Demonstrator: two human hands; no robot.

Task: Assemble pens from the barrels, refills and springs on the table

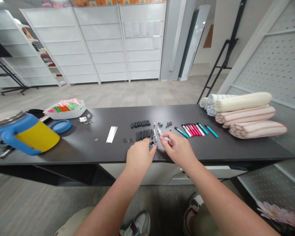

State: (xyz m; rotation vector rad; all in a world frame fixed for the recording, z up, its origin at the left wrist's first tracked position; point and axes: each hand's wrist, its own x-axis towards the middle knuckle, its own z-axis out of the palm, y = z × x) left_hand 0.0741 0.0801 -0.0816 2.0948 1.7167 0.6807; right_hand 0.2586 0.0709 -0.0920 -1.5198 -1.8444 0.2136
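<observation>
My two hands were slightly apart over the dark tabletop (93,149), the left hand (140,154) pinching a small black piece (151,144) near the front edge and the right hand (177,147) gripping a slim white piece (167,139) just beside it. Small white parts (159,130) lay scattered close beyond my fingers, partly hidden by the right hand, with little grey parts (169,124) farther back. A row of black tubes (144,134) sat directly past my left hand, its near end crowded by my knuckles, and shorter black pieces (140,124) lined up behind it. To the left were tiny brownish parts (127,140) and thin white sticks (111,134); to the right, red and teal pens (196,129). Rolled towels (250,113) filled the right end. At the left, a bulky blue-and-yellow mug (36,135) partly blocked a black object behind it, near a blue lid (60,126) and a white basket (64,115) of colorful packets. White cabinets (95,42) stood beyond.
</observation>
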